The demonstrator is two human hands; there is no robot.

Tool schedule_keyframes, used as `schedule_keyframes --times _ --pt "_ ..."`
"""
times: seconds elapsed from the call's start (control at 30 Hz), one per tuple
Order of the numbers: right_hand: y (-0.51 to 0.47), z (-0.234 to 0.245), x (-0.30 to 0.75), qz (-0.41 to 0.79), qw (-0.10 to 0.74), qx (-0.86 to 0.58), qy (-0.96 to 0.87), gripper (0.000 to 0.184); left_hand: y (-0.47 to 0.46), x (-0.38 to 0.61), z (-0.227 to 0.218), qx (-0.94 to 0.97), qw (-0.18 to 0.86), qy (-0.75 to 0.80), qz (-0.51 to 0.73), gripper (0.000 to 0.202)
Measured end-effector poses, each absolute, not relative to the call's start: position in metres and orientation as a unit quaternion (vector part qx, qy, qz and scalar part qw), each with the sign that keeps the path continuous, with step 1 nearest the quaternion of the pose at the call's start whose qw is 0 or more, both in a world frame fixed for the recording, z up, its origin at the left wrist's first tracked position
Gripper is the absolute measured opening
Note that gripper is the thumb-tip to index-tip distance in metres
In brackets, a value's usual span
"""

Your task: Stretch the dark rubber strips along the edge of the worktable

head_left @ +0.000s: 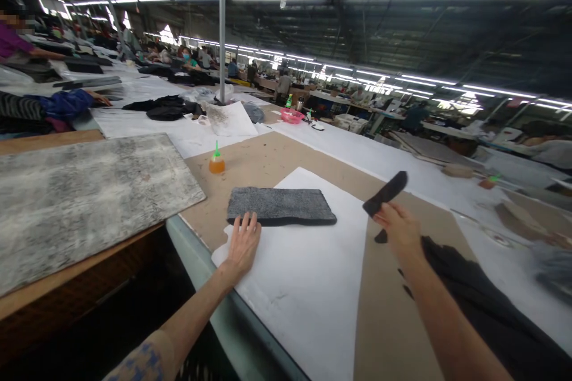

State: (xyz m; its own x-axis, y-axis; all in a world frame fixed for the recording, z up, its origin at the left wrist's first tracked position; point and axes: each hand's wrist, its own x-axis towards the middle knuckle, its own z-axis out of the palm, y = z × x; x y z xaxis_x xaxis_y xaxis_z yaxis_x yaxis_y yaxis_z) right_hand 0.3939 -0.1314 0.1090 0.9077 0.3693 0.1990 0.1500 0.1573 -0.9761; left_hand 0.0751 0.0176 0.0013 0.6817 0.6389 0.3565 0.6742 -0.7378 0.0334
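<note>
- Grey cloth piece (280, 205): 1 rectangle, fuzzy, mottled grey. Lies flat on white paper sheet (313, 286), long side running left-right. Dark edge visible along near side. Near-left corner touched by fingertips of left hand (243, 244), palm down on sheet.
- Black strip (385, 193): 1 narrow piece, dark, rounded far end. Lower end pinched in right hand (399, 227). Held clear of table, tilted up toward right. Just right of grey cloth piece, not touching it.
</note>
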Motion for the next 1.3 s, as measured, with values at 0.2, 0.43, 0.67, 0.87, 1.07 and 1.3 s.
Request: schedule_keyframes --times 0.2,0.43,0.67,0.87,1.07,1.3 --pt "-0.118 0.028 0.275 -0.038 0.416 -0.779 -0.467 0.024 -0.006 0.069 0.008 -0.796 -0.435 -0.340 -0.248 0.026" --pt "-0.114 -0.011 0.198 -0.143 0.108 -0.718 -0.672 0.026 0.001 0.046 0.005 -0.588 -0.660 -0.415 -0.216 0.034" --pt "-0.120 0.004 0.184 -0.099 0.032 -0.691 -0.716 0.027 -0.002 0.029 0.003 -0.731 -0.520 -0.419 -0.139 0.049" --pt "-0.122 0.013 0.178 -0.032 0.000 -0.715 -0.699 0.040 -0.013 0.025 0.003 -0.831 -0.357 -0.412 -0.109 0.067" --pt "-0.118 0.022 0.186 -0.013 0.016 -0.735 -0.678 0.041 -0.001 0.017 0.006 -0.864 -0.265 -0.423 -0.063 0.071" --pt "-0.122 0.007 0.202 -0.099 -0.029 -0.772 -0.627 0.035 0.007 0.016 0.008 -0.877 -0.235 -0.419 -0.032 0.066"
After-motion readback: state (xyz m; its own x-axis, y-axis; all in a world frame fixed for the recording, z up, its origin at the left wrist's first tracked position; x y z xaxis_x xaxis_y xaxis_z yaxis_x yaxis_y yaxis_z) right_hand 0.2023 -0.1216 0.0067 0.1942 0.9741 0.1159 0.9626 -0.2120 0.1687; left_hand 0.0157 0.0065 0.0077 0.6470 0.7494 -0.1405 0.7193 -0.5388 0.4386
